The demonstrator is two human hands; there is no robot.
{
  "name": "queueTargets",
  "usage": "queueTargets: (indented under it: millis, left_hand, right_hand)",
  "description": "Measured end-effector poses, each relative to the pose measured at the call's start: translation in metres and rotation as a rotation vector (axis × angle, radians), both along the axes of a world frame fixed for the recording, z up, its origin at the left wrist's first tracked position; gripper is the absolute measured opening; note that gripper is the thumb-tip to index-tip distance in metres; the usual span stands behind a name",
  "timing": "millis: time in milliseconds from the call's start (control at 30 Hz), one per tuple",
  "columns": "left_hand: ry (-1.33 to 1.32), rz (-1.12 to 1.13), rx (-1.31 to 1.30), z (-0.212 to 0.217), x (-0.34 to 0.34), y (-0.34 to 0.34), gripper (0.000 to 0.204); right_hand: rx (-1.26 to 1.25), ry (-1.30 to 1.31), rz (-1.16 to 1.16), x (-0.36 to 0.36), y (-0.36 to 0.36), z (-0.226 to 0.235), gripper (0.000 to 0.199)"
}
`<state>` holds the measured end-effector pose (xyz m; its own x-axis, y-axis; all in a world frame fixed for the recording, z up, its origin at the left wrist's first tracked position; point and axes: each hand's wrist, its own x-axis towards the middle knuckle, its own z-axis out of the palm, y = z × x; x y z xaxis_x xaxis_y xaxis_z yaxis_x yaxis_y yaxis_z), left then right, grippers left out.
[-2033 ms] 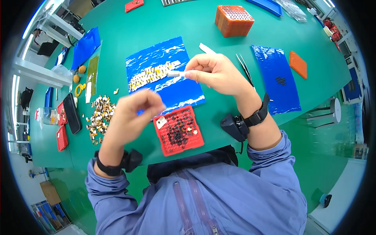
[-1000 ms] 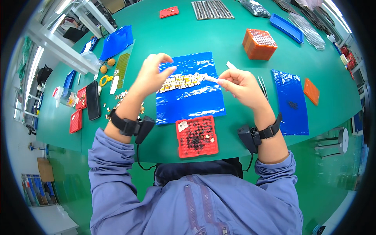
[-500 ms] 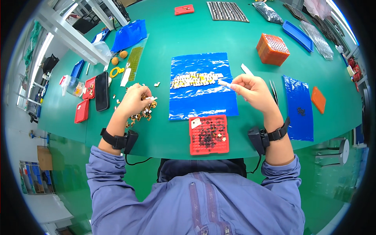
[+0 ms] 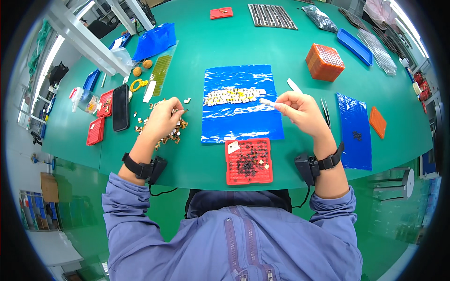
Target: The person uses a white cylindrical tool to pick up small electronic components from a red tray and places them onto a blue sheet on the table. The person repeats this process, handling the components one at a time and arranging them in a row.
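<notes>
My right hand (image 4: 302,111) pinches a small white strip (image 4: 267,102) between thumb and fingers, at the right edge of a blue sheet (image 4: 241,125). On that sheet, small white and yellow pieces (image 4: 229,96) lie packed together in a band. My left hand (image 4: 161,121) rests over a loose pile of small brown, gold and white parts (image 4: 174,133). Its thumb and fingers are drawn together; whatever sits between them is too small to name. Between my forearms, at the table's near edge, a red perforated tray (image 4: 228,174) carries scattered black bits and a few white ones.
Tweezers (image 4: 325,112) and a second blue sheet (image 4: 352,152) with dark bits lie right of my right hand, beside an orange plate (image 4: 378,122). Farther back stands an orange box stack (image 4: 324,63). A black phone (image 4: 121,107) and red trays (image 4: 95,131) are at left.
My left fingertips have shifted slightly up, and the white piece seen by them before no longer shows there. My right hand keeps its pinch on the white strip, almost in place.
</notes>
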<state>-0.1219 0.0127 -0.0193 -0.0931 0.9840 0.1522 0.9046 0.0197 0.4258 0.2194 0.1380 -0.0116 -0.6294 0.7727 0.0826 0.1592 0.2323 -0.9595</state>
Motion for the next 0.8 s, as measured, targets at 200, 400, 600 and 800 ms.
queueTargets:
  millis: [200, 400, 600, 800]
  left_hand:
    - [-0.572, 0.001, -0.004, 0.029, 0.026, -0.011, 0.005]
    - [-1.18, -0.279, -0.075, 0.029, 0.081, -0.015, 0.01]
    - [-1.719, -0.383, -0.197, 0.013, 0.119, -0.006, 0.01]
    - [-1.876, -0.424, -0.237, -0.012, 0.121, -0.001, 0.011]
  right_hand:
    - [-0.106, 0.1, 0.139, -0.006, -0.013, 0.004, 0.012]
    - [-0.12, 0.108, 0.324, -0.006, -0.025, 0.013, 0.015]
    - [-0.08, 0.063, 0.361, -0.008, -0.033, 0.011, 0.022]
    - [-0.048, 0.031, 0.384, -0.008, -0.032, 0.015, 0.023]
